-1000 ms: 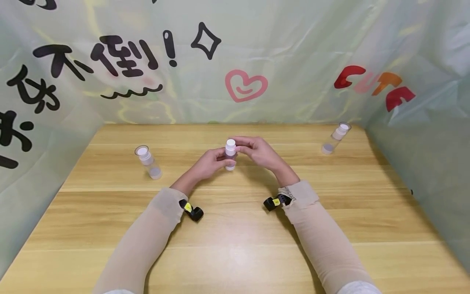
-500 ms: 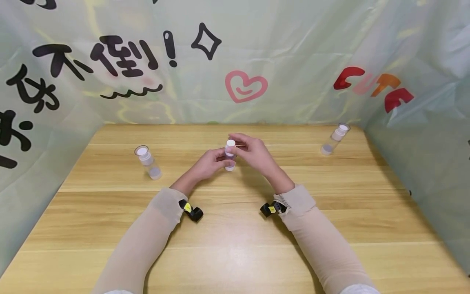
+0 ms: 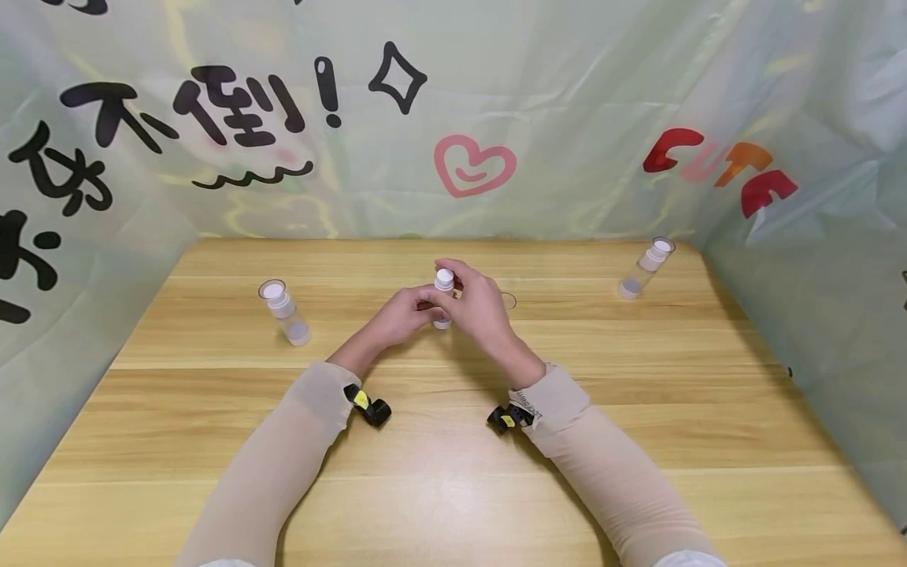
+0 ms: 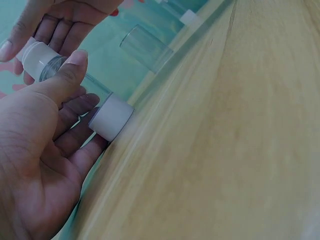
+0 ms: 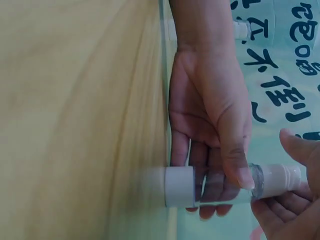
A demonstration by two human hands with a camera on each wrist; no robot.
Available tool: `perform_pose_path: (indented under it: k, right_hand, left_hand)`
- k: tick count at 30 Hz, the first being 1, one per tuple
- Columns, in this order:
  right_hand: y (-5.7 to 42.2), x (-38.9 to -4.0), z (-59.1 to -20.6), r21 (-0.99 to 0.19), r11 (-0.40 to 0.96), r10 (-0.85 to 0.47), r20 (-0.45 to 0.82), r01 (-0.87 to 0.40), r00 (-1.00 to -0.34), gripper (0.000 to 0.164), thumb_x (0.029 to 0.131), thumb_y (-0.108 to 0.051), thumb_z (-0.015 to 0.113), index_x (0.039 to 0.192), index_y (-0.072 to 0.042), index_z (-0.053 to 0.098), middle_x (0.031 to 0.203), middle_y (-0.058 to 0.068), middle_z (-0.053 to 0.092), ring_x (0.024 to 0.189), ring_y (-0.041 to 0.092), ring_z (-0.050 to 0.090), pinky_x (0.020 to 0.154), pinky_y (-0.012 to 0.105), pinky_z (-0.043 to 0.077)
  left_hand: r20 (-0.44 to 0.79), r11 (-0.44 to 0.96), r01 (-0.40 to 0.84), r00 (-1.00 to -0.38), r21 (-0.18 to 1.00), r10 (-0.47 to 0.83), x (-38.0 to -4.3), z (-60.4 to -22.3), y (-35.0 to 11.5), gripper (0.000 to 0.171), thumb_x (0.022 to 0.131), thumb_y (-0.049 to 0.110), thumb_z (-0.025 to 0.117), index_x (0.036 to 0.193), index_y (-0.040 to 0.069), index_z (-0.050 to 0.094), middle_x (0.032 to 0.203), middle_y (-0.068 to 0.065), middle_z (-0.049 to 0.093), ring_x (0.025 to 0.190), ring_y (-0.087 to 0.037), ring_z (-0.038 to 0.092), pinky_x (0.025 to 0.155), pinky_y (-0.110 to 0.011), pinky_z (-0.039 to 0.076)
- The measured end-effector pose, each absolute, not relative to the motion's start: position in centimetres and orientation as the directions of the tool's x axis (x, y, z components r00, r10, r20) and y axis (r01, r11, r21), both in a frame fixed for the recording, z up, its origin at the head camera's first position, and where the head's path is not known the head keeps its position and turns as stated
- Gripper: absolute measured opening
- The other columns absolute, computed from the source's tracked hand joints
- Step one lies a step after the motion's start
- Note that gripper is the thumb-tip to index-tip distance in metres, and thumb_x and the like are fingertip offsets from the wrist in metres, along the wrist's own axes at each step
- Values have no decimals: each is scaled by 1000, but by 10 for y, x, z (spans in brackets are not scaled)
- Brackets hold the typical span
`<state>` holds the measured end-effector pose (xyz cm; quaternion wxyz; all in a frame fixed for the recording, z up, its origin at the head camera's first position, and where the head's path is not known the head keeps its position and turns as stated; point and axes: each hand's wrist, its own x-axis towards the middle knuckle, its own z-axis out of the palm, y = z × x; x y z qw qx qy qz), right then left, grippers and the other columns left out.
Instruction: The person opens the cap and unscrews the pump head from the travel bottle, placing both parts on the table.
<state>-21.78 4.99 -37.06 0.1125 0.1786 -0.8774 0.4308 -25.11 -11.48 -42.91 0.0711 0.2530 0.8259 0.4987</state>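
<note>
Bottle [image 5: 240, 196], gripped by the left hand [image 3: 401, 317], is best braced upright; the right hand [image 3: 480, 309], loose-fingered, surrounds the white top [image 5: 276, 180] above that grip.

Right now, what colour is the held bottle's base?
White; the base shows best in the left wrist view.
</note>
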Motion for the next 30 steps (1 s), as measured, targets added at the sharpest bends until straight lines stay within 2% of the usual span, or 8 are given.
perform_pose_path:
  k: [7, 14, 21, 30]
  right_hand:
    - [45, -217, -374, -718, 582, -144, 370, -381, -918, 46, 85, -25, 79, 125, -7, 65, 110, 10, 71, 101, 24, 67, 84, 37, 56]
    - [46, -217, -372, -718, 597, -138, 349, -359, -927, 39, 88, -20, 76, 124, -8, 66, 109, 11, 71, 100, 24, 68, 83, 36, 57]
    - [55, -223, -369, -755, 543, -218, 295, -367, -930, 38, 88, -18, 76, 122, -7, 66, 112, 11, 70, 101, 23, 68, 85, 32, 56]
    - [71, -235, -369, -818, 406, -375, 256, -407, -891, 38, 89, -11, 74, 125, -3, 65, 113, 13, 68, 102, 22, 67, 84, 27, 56]
  left_hand:
    - [113, 378, 320, -871, 869, 478, -252, -428, -113, 27, 95, 9, 65, 121, 3, 65, 121, -12, 66, 113, -23, 62, 94, -33, 52]
    - [112, 362, 314, -869, 878, 483, -253, -428, -113, 26, 96, 10, 64, 121, 5, 65, 123, -10, 65, 116, -22, 60, 96, -31, 51]
    - [104, 315, 290, -862, 904, 497, -251, -427, -114, 29, 96, 14, 65, 124, 6, 65, 123, -8, 65, 116, -21, 60, 96, -31, 50]
    - [75, 307, 254, -867, 917, 492, -250, -427, -116, 38, 94, 27, 67, 128, 10, 64, 122, -4, 66, 113, -17, 62, 95, -31, 51]
